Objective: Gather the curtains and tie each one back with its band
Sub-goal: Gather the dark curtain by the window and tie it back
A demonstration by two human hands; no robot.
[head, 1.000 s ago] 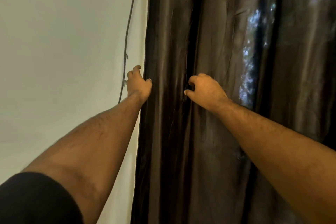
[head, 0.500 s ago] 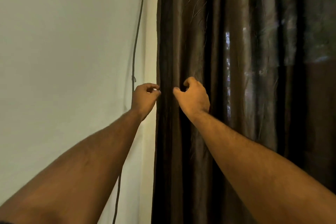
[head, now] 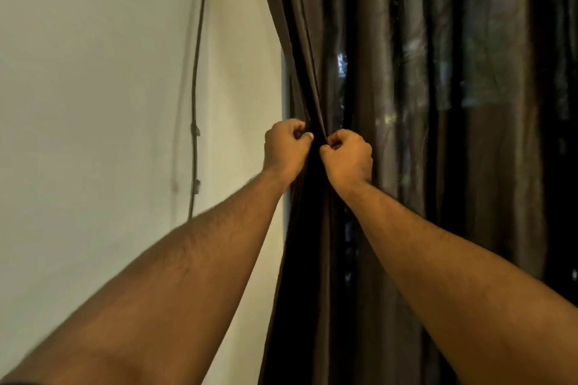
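hands closed in since before | left hand (head: 286, 147), right hand (head: 348, 158): fingers pinching curtain (head: 316, 78) edge

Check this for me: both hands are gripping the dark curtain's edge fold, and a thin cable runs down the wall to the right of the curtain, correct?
Not quite. The cable runs down the wall to the left of the curtain, as the head view shows. The rest holds: the left hand and right hand both grip its edge fold.
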